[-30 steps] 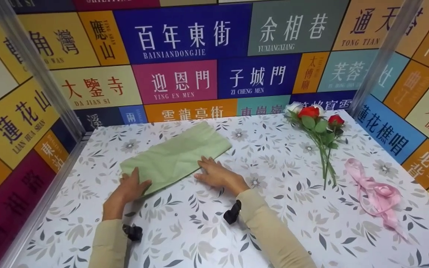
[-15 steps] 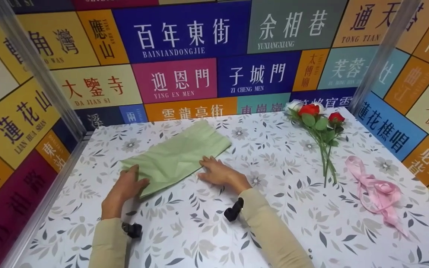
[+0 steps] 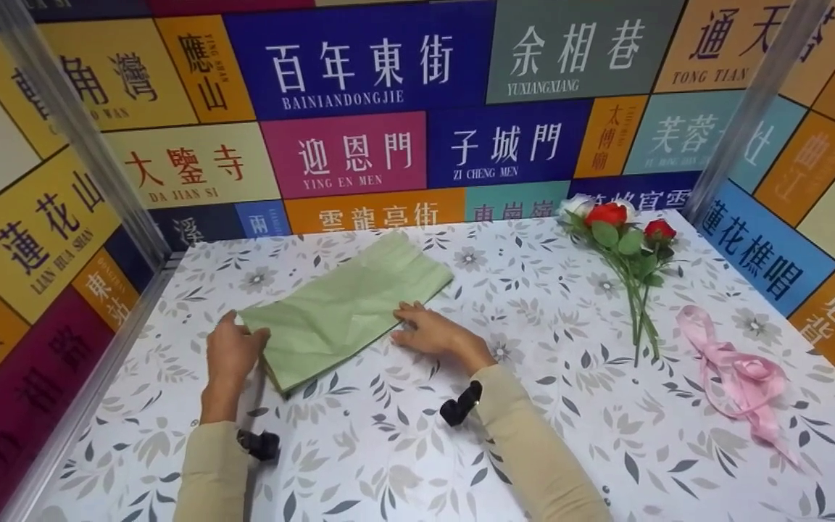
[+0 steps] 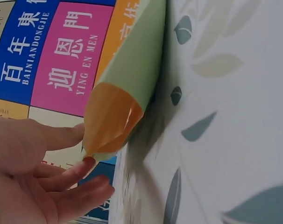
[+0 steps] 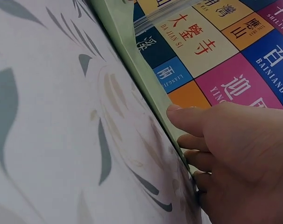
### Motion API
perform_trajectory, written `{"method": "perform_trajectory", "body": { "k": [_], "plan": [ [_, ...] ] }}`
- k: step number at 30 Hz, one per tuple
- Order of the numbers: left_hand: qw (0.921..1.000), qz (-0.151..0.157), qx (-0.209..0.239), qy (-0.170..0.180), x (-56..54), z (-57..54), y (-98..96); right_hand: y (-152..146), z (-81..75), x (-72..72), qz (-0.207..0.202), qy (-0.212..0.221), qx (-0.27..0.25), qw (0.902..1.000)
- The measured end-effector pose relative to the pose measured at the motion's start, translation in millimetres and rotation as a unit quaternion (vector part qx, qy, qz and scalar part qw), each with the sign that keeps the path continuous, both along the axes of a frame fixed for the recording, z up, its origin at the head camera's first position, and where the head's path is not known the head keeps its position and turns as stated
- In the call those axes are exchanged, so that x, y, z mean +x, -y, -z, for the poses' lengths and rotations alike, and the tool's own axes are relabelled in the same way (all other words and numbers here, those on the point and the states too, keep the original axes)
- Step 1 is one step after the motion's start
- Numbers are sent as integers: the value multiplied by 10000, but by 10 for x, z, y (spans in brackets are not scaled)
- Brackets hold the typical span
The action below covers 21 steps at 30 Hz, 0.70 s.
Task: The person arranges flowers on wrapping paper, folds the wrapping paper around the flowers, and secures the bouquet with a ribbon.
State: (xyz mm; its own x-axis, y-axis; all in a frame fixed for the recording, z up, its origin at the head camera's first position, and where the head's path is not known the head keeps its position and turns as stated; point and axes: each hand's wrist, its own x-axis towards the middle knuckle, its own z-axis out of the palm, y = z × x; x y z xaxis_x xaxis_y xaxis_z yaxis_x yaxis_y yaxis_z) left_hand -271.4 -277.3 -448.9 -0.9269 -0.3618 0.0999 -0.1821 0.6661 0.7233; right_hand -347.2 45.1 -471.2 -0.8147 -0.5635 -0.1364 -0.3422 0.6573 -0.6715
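Observation:
A folded sheet of light green paper [image 3: 349,304] lies slanted on the table. My left hand [image 3: 233,355] pinches its left corner between thumb and finger. That end is lifted off the table, and in the left wrist view an orange-brown inner side [image 4: 112,114] shows between the layers. My right hand [image 3: 439,335] rests at the paper's near edge, its fingertips touching it. The right wrist view has the right thumb [image 5: 190,119] beside the thin green edge [image 5: 146,81], with the finger ends partly hidden.
White and red roses [image 3: 609,216] with green stems lie at the back right. A pink ribbon [image 3: 740,380], loosely bunched, is at the right. The table's cloth [image 3: 388,449] has a leaf print. Sign-covered walls [image 3: 359,58] stand behind and at the sides.
My left hand has shifted from the top of the paper out to its left corner, and that end has lifted. The right hand has stayed nearly in place at the near edge.

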Motion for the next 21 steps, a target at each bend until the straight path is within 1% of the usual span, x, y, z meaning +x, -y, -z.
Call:
{"method": "perform_trajectory", "body": {
  "k": [5,9,13,15,20,21],
  "plan": [
    [9997,-94,34,-237,-38,-36,-10,80,-30,-46,-2,-177,145,9997],
    [9986,-171,84,-489,-69,-62,-56,86,-62,-60,26,-237,52,9997],
    [9956,-326,502,-717,-101,-121,-152,50,-139,-82,102,-185,-186,9996],
    [9936,-342,718,-803,-119,-143,-228,22,-184,-92,196,-199,-274,9992],
    [9894,-347,1057,-936,-147,-189,-458,-33,-276,-95,288,-415,-662,9965],
    [9875,-379,1161,-1000,-147,-204,-511,-41,-292,-91,293,-480,-756,9956]
  ]
}}
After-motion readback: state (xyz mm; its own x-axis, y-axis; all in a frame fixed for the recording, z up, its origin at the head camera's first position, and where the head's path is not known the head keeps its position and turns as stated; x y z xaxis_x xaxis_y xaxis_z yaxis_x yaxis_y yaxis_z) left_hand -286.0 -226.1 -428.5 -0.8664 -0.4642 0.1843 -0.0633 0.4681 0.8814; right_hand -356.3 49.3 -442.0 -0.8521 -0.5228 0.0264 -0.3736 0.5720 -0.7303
